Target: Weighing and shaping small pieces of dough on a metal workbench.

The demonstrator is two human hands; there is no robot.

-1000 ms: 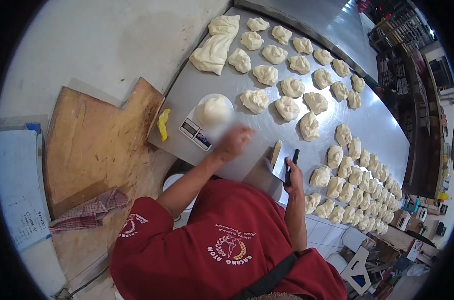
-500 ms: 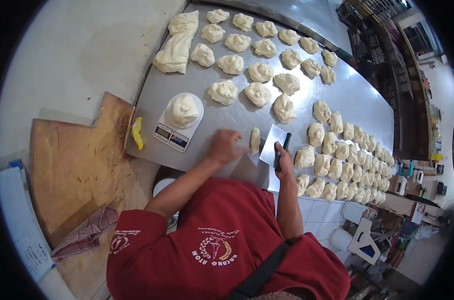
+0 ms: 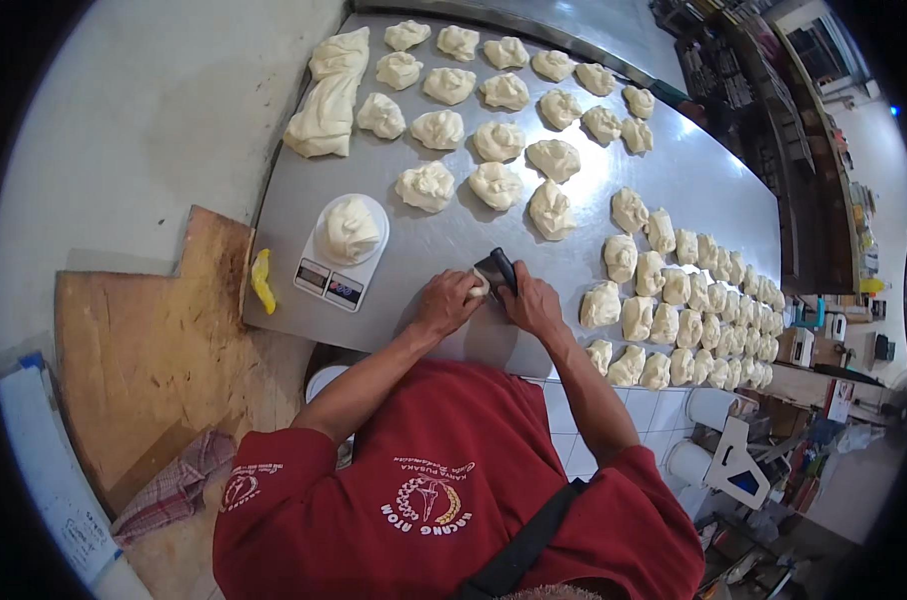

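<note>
My right hand [image 3: 535,303] grips the black handle of a dough scraper [image 3: 503,267], its blade tilted on edge. Against the blade lies a small piece of dough [image 3: 480,285], held under the curled fingers of my left hand [image 3: 448,303]. Both hands work close together at the near side of the steel table [image 3: 414,250]. Left of them stands a white kitchen scale [image 3: 311,276] with a dough lump [image 3: 352,231] on its platform. Whether the blade cuts into the piece is hidden by my fingers.
Several large dough lumps [image 3: 497,186] are spread over the table's far half. Smaller dough pieces [image 3: 665,323] stand in rows at the right. A long dough slab [image 3: 332,95] lies far left, and a yellow item [image 3: 263,281] at the left edge.
My left hand has moved right and closed on the small dough piece. The scraper has swung left and turned from flat onto its edge beside that piece. The view has shifted slightly.
</note>
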